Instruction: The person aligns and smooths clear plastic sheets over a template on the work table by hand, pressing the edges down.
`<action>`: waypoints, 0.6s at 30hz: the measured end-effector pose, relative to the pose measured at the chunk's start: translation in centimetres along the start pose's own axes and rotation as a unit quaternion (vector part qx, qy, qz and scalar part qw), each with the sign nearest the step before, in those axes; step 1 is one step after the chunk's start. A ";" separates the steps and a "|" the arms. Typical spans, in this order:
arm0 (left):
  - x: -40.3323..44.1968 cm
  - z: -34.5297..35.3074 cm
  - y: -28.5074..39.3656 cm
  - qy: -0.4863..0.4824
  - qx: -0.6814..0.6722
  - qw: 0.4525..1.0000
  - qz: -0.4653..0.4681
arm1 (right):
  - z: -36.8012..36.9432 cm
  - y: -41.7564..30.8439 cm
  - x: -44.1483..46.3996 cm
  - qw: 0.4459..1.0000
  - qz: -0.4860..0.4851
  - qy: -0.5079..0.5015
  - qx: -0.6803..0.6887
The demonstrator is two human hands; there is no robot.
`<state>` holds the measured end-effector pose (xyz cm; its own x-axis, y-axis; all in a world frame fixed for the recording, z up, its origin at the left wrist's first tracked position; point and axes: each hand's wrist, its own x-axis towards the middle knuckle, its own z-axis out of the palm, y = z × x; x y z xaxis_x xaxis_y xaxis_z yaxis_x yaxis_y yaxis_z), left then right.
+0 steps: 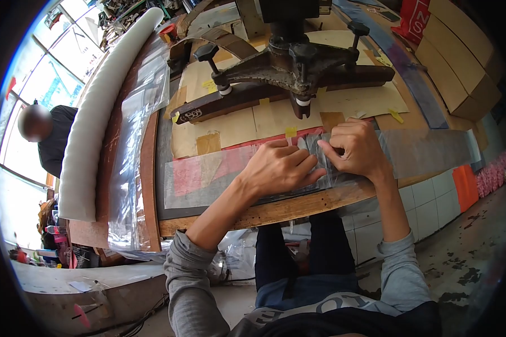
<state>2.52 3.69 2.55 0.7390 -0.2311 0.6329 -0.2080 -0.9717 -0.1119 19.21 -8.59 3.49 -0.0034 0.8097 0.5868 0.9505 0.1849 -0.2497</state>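
Observation:
A long clear plastic strip lies along the front of the work surface, over a pink-red layer at its left part. My left hand rests on the strip, fingers curled, its thumb pointing right; whatever it may hold is hidden. Just right of it, my right hand is closed with curled fingers on or just above the strip; I cannot make out anything in its grip. The hands are a little apart. Behind them stands a dark metal press frame with knobs, over cream boards with yellow tape.
A white foam roll and clear plastic sheeting lie at the left. Cardboard boxes and a red bag stand at the right. A wooden edge runs along the front. Another person is at the far left.

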 end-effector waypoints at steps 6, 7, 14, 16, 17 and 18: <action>-0.1 0.1 0.1 -0.001 -0.001 1.000 -0.003 | 0.0 0.0 0.0 1.000 -0.010 -0.003 0.002; -0.1 0.0 0.2 -0.005 -0.001 1.000 -0.006 | 0.1 0.0 0.0 1.000 -0.012 -0.002 0.004; -0.3 0.1 0.2 -0.005 -0.010 1.000 -0.007 | -0.1 -0.1 0.1 1.000 -0.021 -0.004 0.001; -0.3 0.2 0.2 -0.002 -0.015 1.000 -0.010 | -0.1 -0.1 0.1 1.000 -0.023 -0.007 0.000; -0.3 0.2 0.2 -0.003 -0.016 1.000 -0.009 | -0.1 -0.1 0.1 1.000 -0.023 -0.008 -0.001; -0.3 0.2 0.2 -0.005 -0.016 1.000 -0.008 | -0.1 -0.1 0.1 1.000 -0.023 -0.008 0.001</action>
<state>2.37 3.51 2.19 0.7481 -0.2167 0.6272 -0.2166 -0.9732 -0.0778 19.12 -8.58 3.62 -0.0518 0.8087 0.5860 0.9489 0.2227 -0.2236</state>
